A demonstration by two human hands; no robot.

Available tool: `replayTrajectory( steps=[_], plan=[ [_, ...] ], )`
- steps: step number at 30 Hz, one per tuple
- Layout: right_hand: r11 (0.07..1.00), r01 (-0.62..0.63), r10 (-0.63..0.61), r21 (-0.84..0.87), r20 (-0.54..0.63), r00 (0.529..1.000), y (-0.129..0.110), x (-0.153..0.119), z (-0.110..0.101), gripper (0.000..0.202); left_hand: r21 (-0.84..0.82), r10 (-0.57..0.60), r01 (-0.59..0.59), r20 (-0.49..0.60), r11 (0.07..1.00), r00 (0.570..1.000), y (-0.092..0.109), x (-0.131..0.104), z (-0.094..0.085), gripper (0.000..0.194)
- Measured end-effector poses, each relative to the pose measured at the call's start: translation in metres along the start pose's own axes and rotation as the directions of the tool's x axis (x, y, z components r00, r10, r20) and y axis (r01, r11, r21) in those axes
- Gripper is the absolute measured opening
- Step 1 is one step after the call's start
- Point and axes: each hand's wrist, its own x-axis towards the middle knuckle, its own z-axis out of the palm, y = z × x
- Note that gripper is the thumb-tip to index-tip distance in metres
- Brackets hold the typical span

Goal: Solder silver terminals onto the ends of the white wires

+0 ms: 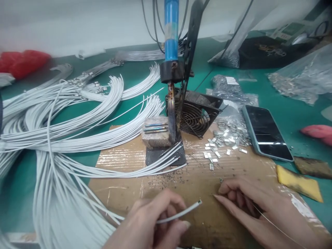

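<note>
My left hand (pixel 158 221) is closed around a white cable (pixel 178 214). The cable's cut end points right and shows a bit of green and bare metal. Opposite it, my right hand (pixel 249 207) has its fingers curled, with a thin solder wire (pixel 272 222) running out of them toward the lower right. A tiny greenish connector (pixel 220 180) shows right at the index fingertip; whether it is touched or lies on the cardboard, I cannot tell. Behind my hands, a blue-handled soldering iron (pixel 171 45) stands upright in a holder, its tip beside a metal block (pixel 155 138).
Bundles of white cables (pixel 77 138) fill the left side. Small metal connectors (pixel 225 138) lie scattered on the cardboard (pixel 202 173) near a black fan (pixel 197 117). A phone (pixel 268 131), a yellow sponge (pixel 299 183) and plastic bags (pixel 303 76) sit at the right.
</note>
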Motion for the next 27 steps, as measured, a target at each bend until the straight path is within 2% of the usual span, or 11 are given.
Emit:
replayTrajectory(
  steps=[2,5,8,10,13,15,19,24,27],
  plan=[
    [0.998,-0.043,0.043,0.035,-0.008,0.999,-0.007,-0.004,0.005,0.047,-0.194,-0.044,0.051,0.039,0.980,0.998,0.007,0.013,0.013,0.014],
    [0.993,-0.090,0.089,0.075,0.010,0.996,-0.013,-0.007,0.006,0.047,-0.387,-0.094,0.085,-0.004,0.918,0.996,0.008,0.025,0.023,0.020],
    [0.979,-0.155,0.150,0.134,0.049,0.988,-0.016,-0.010,0.004,0.045,-0.505,-0.187,0.157,-0.009,0.849,0.982,0.010,0.027,0.021,0.027],
    [0.955,-0.217,0.193,0.201,0.134,0.972,-0.019,-0.012,0.005,0.037,-0.559,-0.227,0.186,-0.004,0.808,0.974,0.012,0.024,0.016,0.032],
    [0.920,-0.272,0.177,0.282,0.322,0.930,-0.024,-0.013,0.009,0.023,-0.610,-0.233,0.169,-0.027,0.774,0.972,0.013,0.022,0.011,0.038],
    [0.897,-0.293,0.148,0.332,0.398,0.905,-0.028,-0.013,0.014,0.016,-0.615,-0.212,0.144,-0.040,0.775,0.976,0.012,0.022,0.011,0.041],
    [0.848,-0.299,0.101,0.437,0.421,0.901,-0.032,-0.013,0.021,0.009,-0.617,-0.213,0.127,-0.069,0.777,0.975,0.012,0.022,0.012,0.045],
    [0.820,-0.357,0.101,0.448,0.501,0.860,-0.031,-0.011,0.023,0.013,-0.650,-0.245,0.145,-0.065,0.746,0.967,0.016,0.022,0.012,0.044],
    [0.836,-0.316,0.066,0.449,0.489,0.870,-0.029,-0.012,0.021,0.013,-0.667,-0.248,0.141,-0.067,0.731,0.967,0.017,0.022,0.012,0.046]
  ],
)
